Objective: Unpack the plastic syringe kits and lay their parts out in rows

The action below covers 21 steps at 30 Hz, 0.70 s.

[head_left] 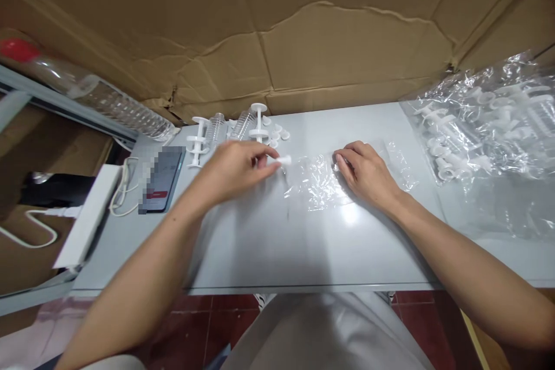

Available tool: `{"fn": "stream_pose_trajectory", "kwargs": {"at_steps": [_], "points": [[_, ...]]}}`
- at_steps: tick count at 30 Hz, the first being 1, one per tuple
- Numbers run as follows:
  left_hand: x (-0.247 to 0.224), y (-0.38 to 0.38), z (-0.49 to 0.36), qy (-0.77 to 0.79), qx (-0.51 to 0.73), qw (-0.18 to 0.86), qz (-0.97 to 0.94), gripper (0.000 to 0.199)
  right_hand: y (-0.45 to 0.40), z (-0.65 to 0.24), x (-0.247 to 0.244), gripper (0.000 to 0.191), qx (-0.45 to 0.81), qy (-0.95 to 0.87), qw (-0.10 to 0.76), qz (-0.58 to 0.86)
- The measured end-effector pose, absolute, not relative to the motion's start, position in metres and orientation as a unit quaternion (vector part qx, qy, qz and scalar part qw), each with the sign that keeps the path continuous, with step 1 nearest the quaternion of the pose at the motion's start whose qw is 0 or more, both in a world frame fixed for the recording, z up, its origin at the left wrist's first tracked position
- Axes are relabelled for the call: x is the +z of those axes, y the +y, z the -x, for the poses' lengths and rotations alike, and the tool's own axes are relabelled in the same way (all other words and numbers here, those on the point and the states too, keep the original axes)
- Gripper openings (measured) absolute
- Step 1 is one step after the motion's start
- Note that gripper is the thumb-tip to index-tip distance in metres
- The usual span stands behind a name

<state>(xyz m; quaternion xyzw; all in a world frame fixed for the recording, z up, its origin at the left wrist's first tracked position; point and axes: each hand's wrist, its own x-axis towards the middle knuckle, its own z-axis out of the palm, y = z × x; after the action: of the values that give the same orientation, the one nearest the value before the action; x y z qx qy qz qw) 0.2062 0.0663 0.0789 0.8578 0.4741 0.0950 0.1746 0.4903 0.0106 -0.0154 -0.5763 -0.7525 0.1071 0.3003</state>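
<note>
Between thumb and fingertips, my left hand [243, 167] pinches a small white plastic piece [284, 160] at the left end of a clear plastic bag [321, 185]. The bag lies flat and crinkled on the grey table. My right hand [366, 170] is closed on the bag's right part, fingers curled over the film. Behind my left hand are a white plastic plunger [259, 121], a second white plunger [198, 141] and clear ribbed cylinders [214, 130]. Several small white round pieces [277, 133] lie beside them.
A large clear bag [489, 121] of white parts and clear cylinders fills the right side. At left are a phone [167, 179], a white power strip [89, 214], a cable [121, 191] and a red-capped bottle [99, 92]. Cardboard [277, 29] stands along the back.
</note>
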Motion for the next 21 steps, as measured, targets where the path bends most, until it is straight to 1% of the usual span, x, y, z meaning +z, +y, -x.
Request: {"fn": "stream_pose_trajectory", "kwargs": {"at_steps": [3,5,7,9,11,14,15,17,19,21], "points": [[0.100,0.093,-0.217,0.518,-0.049,0.053,-0.852,0.022,0.010,-0.490,-0.014,0.040,0.105,-0.751,0.298,0.580],[0.102,0.107,-0.237,0.515,-0.133,0.014,-0.847,0.022,0.010,-0.489,-0.014,0.039,0.104,-0.749,0.301,0.581],[0.099,0.116,-0.258,0.510,-0.188,0.000,-0.840,0.023,0.010,-0.490,-0.014,0.036,0.108,-0.747,0.305,0.581],[0.095,0.121,-0.272,0.513,-0.218,-0.003,-0.830,0.024,0.010,-0.492,-0.013,0.036,0.117,-0.743,0.311,0.581],[0.095,0.123,-0.277,0.526,-0.222,-0.011,-0.821,0.027,0.011,-0.494,-0.011,0.037,0.127,-0.740,0.314,0.581],[0.101,0.115,-0.266,0.553,-0.165,-0.022,-0.816,0.034,0.012,-0.498,-0.009,0.037,0.131,-0.739,0.318,0.580],[0.104,0.109,-0.260,0.558,-0.131,-0.016,-0.820,0.034,0.012,-0.500,-0.009,0.036,0.130,-0.740,0.318,0.579],[0.106,0.093,-0.246,0.549,-0.077,0.033,-0.832,0.028,0.013,-0.501,-0.010,0.034,0.132,-0.741,0.318,0.576],[0.102,0.074,-0.234,0.505,-0.069,0.126,-0.851,0.018,0.013,-0.503,-0.012,0.032,0.133,-0.743,0.318,0.574],[0.090,0.058,-0.228,0.440,-0.065,0.215,-0.870,0.017,0.013,-0.503,-0.014,0.030,0.130,-0.745,0.317,0.572]]}}
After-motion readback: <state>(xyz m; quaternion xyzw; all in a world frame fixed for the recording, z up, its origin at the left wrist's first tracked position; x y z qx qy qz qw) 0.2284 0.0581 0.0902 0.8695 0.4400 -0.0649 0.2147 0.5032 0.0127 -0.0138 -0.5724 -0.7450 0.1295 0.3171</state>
